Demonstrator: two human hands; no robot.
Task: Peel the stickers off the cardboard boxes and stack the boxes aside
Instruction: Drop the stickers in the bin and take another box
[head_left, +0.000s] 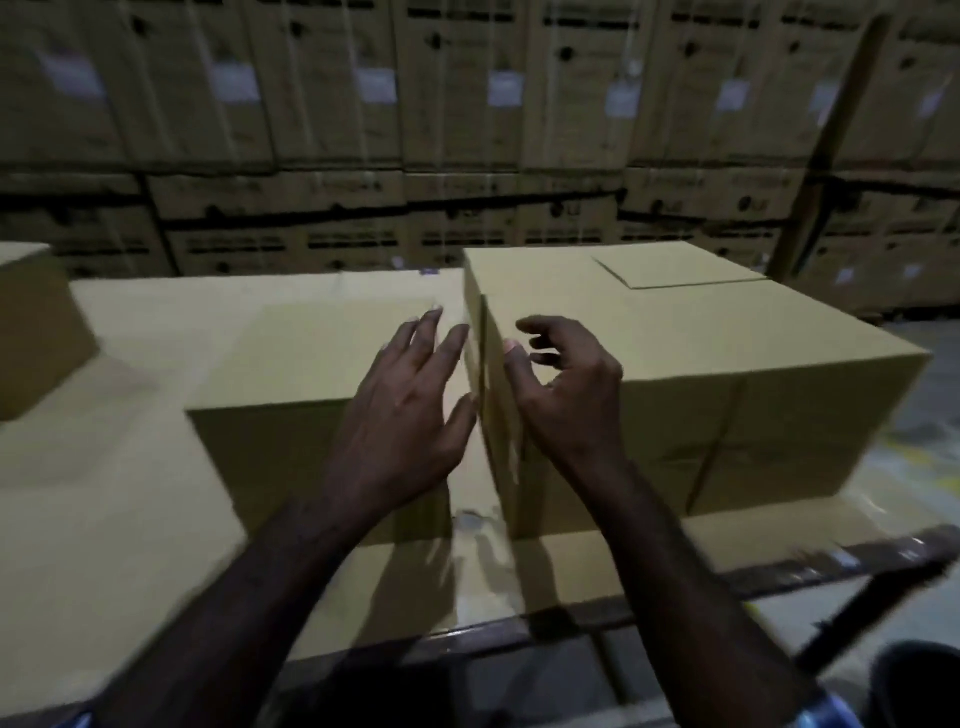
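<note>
My left hand (410, 395) lies flat, fingers straight; my right hand (561, 384), half-curled and empty, seemingly reaches to steady the right box (727, 374).

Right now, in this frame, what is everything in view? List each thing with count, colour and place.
Plain brown cardboard boxes: two in the centre, left box and taller right box, side by side; the corner of a third at far left.
Flat cardboard surface: one, tan, under the boxes.
Square cardboard patch: one, tan, on the right box's top.
Stacked printed cartons with white labels: many, brown, wall behind.
Hands: left hand open, at the gap between the boxes; right hand loosely curled over the right box's near corner, holding nothing visible.
</note>
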